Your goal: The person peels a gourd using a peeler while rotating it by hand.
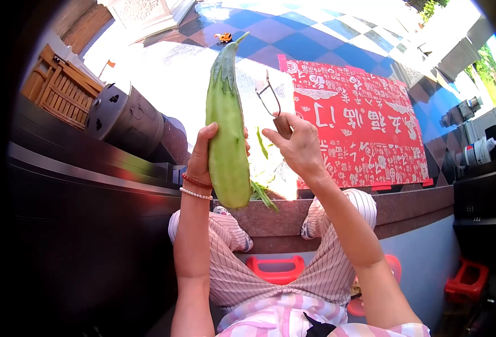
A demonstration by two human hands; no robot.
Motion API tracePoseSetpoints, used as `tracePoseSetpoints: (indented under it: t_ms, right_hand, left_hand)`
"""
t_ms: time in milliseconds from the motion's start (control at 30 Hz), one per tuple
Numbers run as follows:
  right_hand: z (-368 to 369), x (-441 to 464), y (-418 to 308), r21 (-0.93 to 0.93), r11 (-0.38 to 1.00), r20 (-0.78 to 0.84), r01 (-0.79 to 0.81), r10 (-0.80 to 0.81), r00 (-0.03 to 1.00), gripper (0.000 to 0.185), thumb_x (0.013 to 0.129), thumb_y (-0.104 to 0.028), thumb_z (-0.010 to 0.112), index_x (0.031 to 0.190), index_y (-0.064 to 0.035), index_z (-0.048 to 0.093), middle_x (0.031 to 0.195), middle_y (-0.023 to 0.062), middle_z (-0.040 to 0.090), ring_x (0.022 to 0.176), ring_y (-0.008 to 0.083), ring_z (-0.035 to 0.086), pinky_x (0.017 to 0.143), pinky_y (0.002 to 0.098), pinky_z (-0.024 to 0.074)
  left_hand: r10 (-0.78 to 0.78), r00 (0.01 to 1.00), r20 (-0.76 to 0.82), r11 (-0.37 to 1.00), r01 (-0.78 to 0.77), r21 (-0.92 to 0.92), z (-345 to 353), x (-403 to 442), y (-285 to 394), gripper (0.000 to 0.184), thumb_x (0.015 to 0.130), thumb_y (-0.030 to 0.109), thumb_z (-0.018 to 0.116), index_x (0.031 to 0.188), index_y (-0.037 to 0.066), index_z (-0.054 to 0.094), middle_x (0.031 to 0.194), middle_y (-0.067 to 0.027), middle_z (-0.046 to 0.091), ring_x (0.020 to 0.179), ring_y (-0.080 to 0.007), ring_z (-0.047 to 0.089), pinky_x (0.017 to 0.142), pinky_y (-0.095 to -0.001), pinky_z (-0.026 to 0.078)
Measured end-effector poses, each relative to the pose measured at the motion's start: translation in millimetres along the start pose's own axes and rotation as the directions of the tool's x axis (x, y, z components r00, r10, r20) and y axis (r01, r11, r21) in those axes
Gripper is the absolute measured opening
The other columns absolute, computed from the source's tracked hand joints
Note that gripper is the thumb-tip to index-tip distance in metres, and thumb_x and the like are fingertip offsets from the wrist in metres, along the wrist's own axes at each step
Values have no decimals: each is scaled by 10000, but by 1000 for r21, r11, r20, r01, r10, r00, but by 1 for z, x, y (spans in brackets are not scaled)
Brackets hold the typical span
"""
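Observation:
A long green gourd (228,146) stands nearly upright in my left hand (204,154), its narrow, darker stem end at the top and its lower part pale and peeled. The fingers wrap round its middle; their tips show at its right side. My right hand (299,145) is closed on the wooden handle of a peeler (282,124), whose metal frame points up and left, apart from the gourd. A strip of green peel (262,143) is between the gourd and my right hand. More green peels (263,195) lie below, near the step.
A red mat (360,123) with white characters lies on the checkered floor at the right. A dark metal drum (125,121) and a wooden chair (62,92) stand left. A toy vehicle (224,37) is ahead. Red stools (276,269), (467,279) are below and right.

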State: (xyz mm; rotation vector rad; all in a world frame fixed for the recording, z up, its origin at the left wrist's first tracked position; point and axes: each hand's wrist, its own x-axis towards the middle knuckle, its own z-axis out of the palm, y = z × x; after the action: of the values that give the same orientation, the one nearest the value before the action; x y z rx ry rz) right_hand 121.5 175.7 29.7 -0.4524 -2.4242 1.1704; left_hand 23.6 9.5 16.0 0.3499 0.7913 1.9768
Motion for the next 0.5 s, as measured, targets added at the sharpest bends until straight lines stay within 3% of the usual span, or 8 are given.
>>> tracePoseSetpoints:
  t_ms: [33,133,233,500]
  right_hand:
    - [-1,-6,-10,25,997,-73,77,-75,995,338,768,-185,671,969,67,568,676,138,583,579,273,564,596,361,453]
    - [-2,-18,-29,160,971,-25,176,-174,984,393,828,-169,579,1122,80,504,755,176,622,663,312,612,606,373,468]
    - [3,-28,-32,-146,951,-17,273,-278,960,390,864,-192,497,1181,35,492,731,155,599,605,310,592,548,393,466]
    - [13,-42,-25,-247,931,101,267,-249,963,382,858,-196,507,1183,5,501,719,150,596,565,305,585,499,400,457]
  left_hand:
    - [2,1000,-15,1000,-2,-6,-1,0,0,509,843,420,506,1158,22,462,973,-112,570,800,-204,612,675,-319,538]
    - [-23,995,-93,1000,21,-16,-4,-1,3,488,849,412,516,1150,29,485,936,-103,592,793,-202,621,689,-317,539]
    - [27,991,-131,1000,-28,-6,-9,4,0,501,848,441,504,1097,6,506,914,-111,601,775,-203,628,653,-312,547]
    - [43,966,-256,998,-53,-33,-7,3,8,481,847,451,515,1049,16,554,854,-103,633,756,-199,635,655,-327,553]
